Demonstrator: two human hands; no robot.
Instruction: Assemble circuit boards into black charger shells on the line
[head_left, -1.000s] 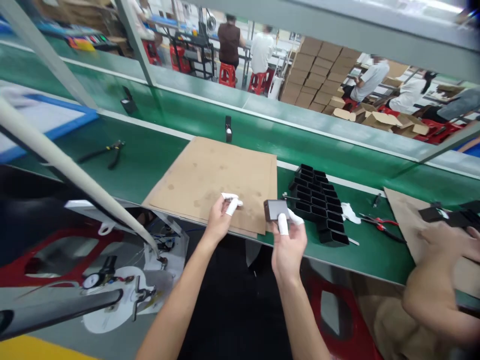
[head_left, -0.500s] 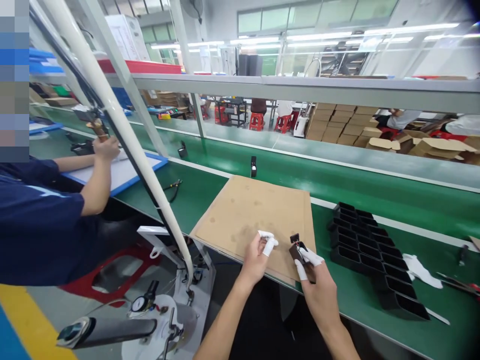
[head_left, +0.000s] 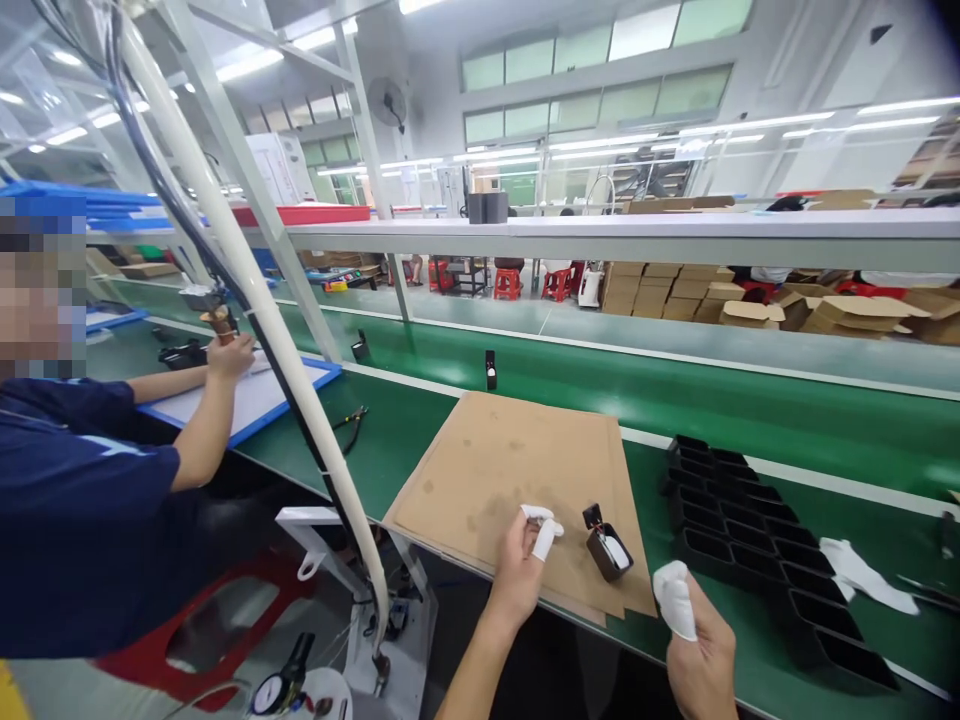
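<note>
A small black box (head_left: 600,562) with a raised black piece, thin wires and a white insert rests on the brown cardboard sheet (head_left: 480,460), near its right front corner. To the box's left, my left hand (head_left: 521,570) hovers over the front of the sheet, white covers on its fingertips. Its fingers are curled but apart, with nothing visible between them. Right of the box and apart from it, my right hand (head_left: 694,625) is closed, with its white-covered thumb and fingers pressed together. I see nothing in it.
A block of black open trays (head_left: 739,525) stands right, beside a white cloth (head_left: 866,575). Two similar small boxes sit behind: one black box (head_left: 490,372) and another (head_left: 361,347). Pliers (head_left: 352,425) lie left. A slanted white pole (head_left: 300,385) separates me from a co-worker (head_left: 97,480).
My right hand has let go of the small black box and moved right, its fingers now closed. The box is left on the cardboard. The head view has tilted up.
</note>
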